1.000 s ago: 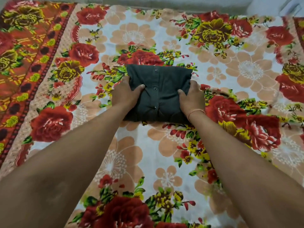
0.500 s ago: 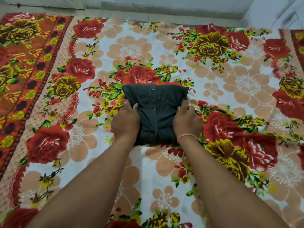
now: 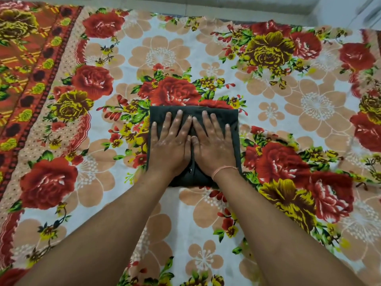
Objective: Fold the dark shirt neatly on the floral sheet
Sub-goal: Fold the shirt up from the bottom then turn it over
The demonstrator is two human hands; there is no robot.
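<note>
The dark shirt [image 3: 228, 118] lies as a compact square bundle in the middle of the floral sheet [image 3: 206, 48]. My left hand [image 3: 172, 139] lies flat on the bundle's left half, fingers straight and spread. My right hand [image 3: 213, 141] lies flat on the right half, its thumb touching the left hand's. Both palms press down on the top of the shirt. A button shows between my wrists near the bundle's front edge. Most of the shirt's top is hidden under my hands.
The sheet's red and orange border band [image 3: 31, 79] runs along the left. A pale floor strip and wall [image 3: 247, 7] lie beyond the sheet's far edge. A thin thread bracelet [image 3: 223, 169] circles my right wrist.
Both hands moved from the bundle's left and right sides onto its top and now lie flat side by side. The bundle stays in the same place on the sheet.
</note>
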